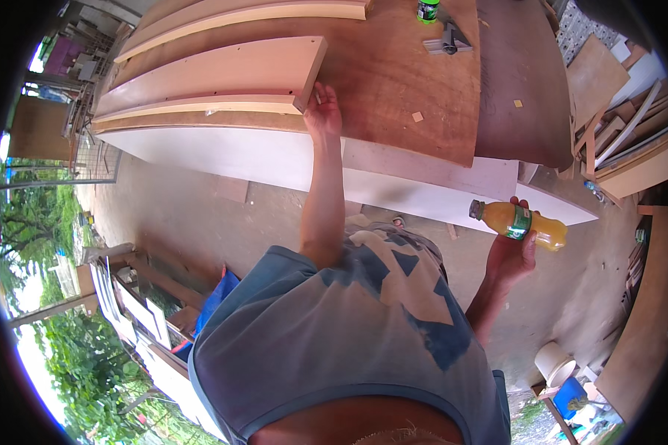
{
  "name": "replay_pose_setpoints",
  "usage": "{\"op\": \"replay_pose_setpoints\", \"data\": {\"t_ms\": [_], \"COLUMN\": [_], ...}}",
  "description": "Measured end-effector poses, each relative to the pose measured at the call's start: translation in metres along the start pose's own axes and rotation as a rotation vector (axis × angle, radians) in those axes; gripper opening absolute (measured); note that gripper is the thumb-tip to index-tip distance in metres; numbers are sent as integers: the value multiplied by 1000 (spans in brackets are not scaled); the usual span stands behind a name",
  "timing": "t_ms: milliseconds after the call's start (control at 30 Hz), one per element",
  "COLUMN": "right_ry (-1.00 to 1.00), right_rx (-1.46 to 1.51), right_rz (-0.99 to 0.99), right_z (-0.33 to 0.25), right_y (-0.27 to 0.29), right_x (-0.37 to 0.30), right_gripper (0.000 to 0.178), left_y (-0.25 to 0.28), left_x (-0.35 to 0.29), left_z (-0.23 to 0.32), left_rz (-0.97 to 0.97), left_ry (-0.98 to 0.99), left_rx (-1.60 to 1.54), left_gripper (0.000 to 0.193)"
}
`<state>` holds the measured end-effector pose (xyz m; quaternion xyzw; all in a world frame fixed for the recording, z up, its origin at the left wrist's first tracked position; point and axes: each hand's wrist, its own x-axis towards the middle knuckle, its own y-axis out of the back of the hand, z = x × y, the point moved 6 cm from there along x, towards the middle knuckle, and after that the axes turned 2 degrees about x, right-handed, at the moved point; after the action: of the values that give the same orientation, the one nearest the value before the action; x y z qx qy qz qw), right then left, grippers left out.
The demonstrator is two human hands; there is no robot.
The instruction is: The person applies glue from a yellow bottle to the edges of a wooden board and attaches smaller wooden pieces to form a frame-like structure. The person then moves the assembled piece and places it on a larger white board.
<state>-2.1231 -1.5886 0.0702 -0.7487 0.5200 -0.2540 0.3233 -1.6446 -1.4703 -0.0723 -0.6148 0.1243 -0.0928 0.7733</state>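
My right hand (pixel 511 259) is wrapped around a plastic bottle (pixel 523 224) of orange-yellow drink with a green label and a dark cap. The bottle lies nearly sideways, cap toward the left, out in front of the table's near edge. At the table's near side, my left hand (pixel 323 117) is at the end of a long wooden panel (pixel 223 74) with a raised edge strip. Its fingers are loosely bent and apart, touching or very close to the panel's corner, and no object shows in the palm.
The panel lies on a plywood-topped table (pixel 401 96) with white sides. Farther back are another long wooden piece (pixel 245 18), a green container (pixel 427 10) and a dark-and-grey tool (pixel 449 41). Wood offcuts (pixel 623 133) pile up at right. A white bucket (pixel 554 363) stands lower right.
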Motion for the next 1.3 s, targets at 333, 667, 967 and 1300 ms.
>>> {"op": "replay_pose_setpoints", "data": {"t_ms": [333,667,967,1300], "right_ry": [29,-17,-39,10], "right_rx": [-2,27,-4,-19], "right_rz": [-2,-48,-1,23], "right_z": [-7,1,1,-5], "right_y": [11,-5,-4,-8], "right_x": [-2,6,8,2], "right_gripper": [50,48,49,45], "left_y": [-17,27,-7,9], "left_x": [-34,15,18,26], "left_z": [9,14,17,26], "left_rz": [107,1,-55,5], "left_ry": [97,269,314,404], "left_rx": [-162,51,-147,-57], "left_gripper": [26,25,22,18]}}
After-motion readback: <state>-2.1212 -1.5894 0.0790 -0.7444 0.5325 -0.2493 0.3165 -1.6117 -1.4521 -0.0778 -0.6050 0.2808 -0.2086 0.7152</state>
